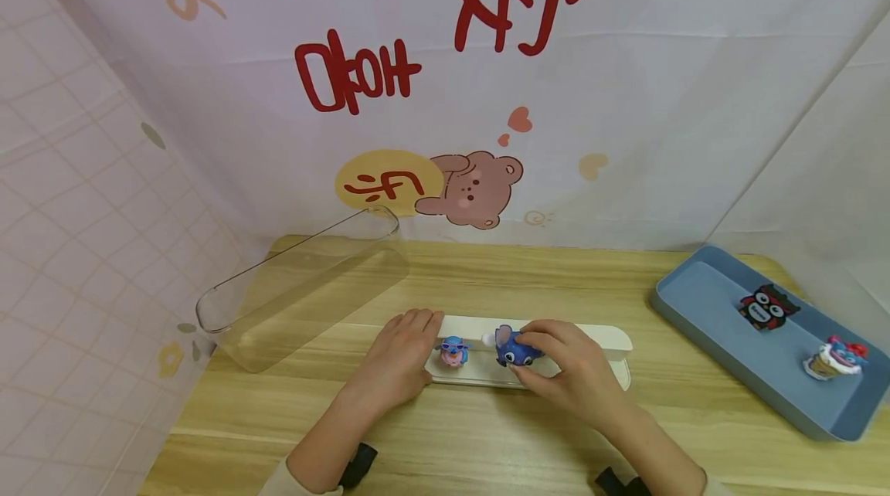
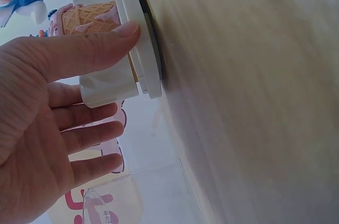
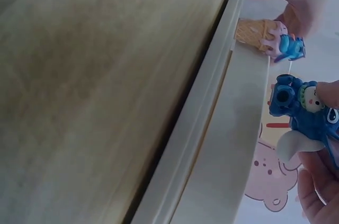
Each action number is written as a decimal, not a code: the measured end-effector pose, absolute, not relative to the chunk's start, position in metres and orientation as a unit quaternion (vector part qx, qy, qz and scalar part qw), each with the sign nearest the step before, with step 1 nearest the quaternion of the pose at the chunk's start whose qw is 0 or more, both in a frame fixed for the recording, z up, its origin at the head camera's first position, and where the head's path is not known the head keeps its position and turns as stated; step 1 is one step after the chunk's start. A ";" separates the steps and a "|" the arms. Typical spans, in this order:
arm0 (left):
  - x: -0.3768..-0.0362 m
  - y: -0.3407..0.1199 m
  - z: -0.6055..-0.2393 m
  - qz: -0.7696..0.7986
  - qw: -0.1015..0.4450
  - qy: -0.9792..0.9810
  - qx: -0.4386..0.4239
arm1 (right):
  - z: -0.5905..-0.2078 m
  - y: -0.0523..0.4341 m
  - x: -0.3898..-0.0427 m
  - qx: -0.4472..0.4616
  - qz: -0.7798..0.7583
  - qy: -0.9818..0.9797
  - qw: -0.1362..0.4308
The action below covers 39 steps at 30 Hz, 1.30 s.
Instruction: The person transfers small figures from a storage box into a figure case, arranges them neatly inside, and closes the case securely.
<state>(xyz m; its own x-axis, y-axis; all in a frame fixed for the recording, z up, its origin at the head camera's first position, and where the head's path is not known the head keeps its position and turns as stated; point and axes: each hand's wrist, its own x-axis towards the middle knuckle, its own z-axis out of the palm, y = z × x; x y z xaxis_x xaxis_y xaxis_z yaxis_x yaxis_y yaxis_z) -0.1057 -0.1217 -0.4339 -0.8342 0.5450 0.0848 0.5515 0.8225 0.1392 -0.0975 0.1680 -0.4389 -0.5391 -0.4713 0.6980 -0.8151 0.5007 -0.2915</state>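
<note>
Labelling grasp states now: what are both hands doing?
Left hand: open, thumb pressing the end of the white tray, holding nothing.
Right hand: fingers curled round the blue figurine on the tray.

right hand [image 1: 566, 365] gripping blue figurine [image 1: 514, 349] on white tray [image 1: 612, 341], left hand [image 1: 399, 353] steadying tray end, cone figurine [image 1: 453, 353] between
</note>
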 end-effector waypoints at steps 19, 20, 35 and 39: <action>-0.106 -0.122 -0.432 -0.078 0.007 -0.956 -0.282 | -0.451 0.164 -0.101 0.414 0.286 -0.835 0.223; -0.105 -0.122 -0.431 -0.079 0.006 -0.956 -0.282 | -0.452 0.163 -0.101 0.416 0.282 -0.836 0.222; -0.105 -0.122 -0.431 -0.080 0.002 -0.958 -0.277 | -0.447 0.157 -0.098 0.420 0.270 -0.840 0.212; -0.104 -0.122 -0.432 -0.079 0.011 -0.957 -0.280 | -0.445 0.157 -0.098 0.412 0.265 -0.846 0.211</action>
<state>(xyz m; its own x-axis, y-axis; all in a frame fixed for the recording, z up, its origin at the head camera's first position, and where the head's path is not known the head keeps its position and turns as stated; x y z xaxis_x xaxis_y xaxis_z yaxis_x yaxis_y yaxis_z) -0.1044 -0.1218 -0.4317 -0.8426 0.5346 0.0657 0.5381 0.8303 0.1451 -0.0976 0.1567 -0.4447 -0.5720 -0.5852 0.5747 -0.8086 0.5199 -0.2754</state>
